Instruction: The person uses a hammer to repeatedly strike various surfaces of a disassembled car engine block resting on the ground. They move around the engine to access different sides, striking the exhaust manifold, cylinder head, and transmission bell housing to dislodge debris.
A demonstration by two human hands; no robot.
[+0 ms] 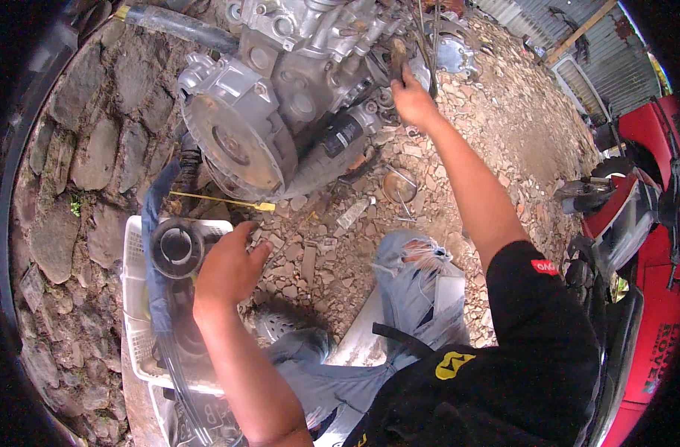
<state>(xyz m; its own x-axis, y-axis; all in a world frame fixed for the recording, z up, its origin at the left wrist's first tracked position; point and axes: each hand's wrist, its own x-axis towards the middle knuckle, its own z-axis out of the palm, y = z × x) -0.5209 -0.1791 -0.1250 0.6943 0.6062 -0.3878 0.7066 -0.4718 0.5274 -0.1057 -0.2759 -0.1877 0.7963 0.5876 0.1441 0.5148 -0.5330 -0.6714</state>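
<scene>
A metal engine (pixel 312 89) stands on the rubble ground at the top, its round flywheel face (pixel 236 145) turned towards me. At the engine's right side, my right hand (pixel 412 98) is closed around a dark, dirty object (pixel 397 58), too unclear to name. My left hand (pixel 231 265) hangs over the edge of a white plastic basket (pixel 128 302), fingers apart, with nothing seen in it. Near it in the basket are a dark round ring-shaped part (pixel 178 248) and blue cloth or sleeve (pixel 158 302). A black cylindrical oil filter (pixel 342 135) sits on the engine's lower side.
A yellow dipstick (pixel 261 206), a small clear bottle (pixel 354 213) and a round dish with metal rods (pixel 400 186) lie on the rubble. A stone wall (pixel 94 162) runs along the left. A red vehicle (pixel 653 313) stands at the right.
</scene>
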